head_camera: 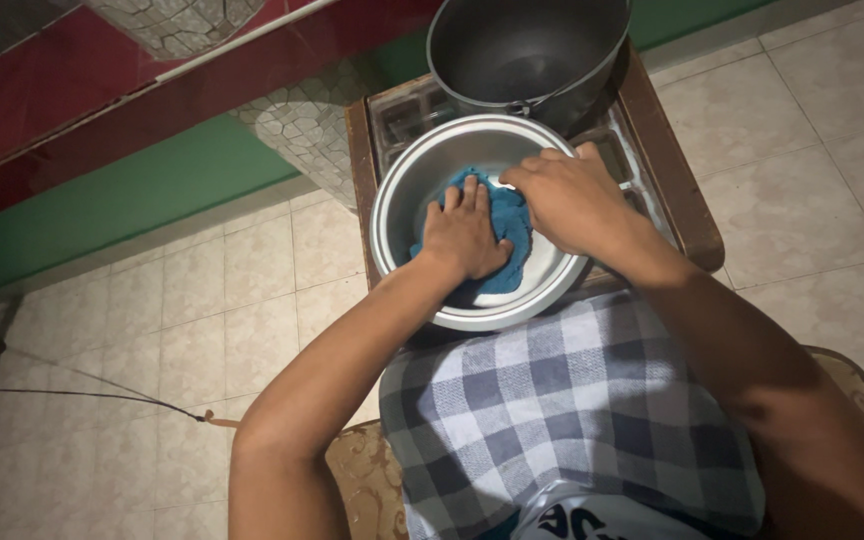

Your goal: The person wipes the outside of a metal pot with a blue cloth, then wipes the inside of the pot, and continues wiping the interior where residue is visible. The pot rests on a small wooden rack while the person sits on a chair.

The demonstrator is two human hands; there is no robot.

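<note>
- Head view: a round metal bowl is seen in the upper middle of the frame, resting on a small dark wooden table.
- A blue cloth is seen bunched inside the bowl, near its centre and slightly toward the lower side.
- The left hand is laid flat on the cloth, palm down, with the fingers stretched out and close together; the cloth is pressed under it rather than gripped.
- The right hand is placed just right of the left hand, its fingers curled down over the upper right edge of the cloth and against the inside of the bowl; whether the cloth is pinched by it cannot be told.
- A dark, deep pot is seen at the top of the frame, just behind the bowl, its rim almost touching the bowl's far edge.
- A grey and white checked cloth is spread over the lap in the lower middle of the frame, its top edge tucked under the bowl's near rim.
- A pale tiled floor is shown on both sides of the table.
- A green and red wall is seen across the upper left of the frame.
</note>
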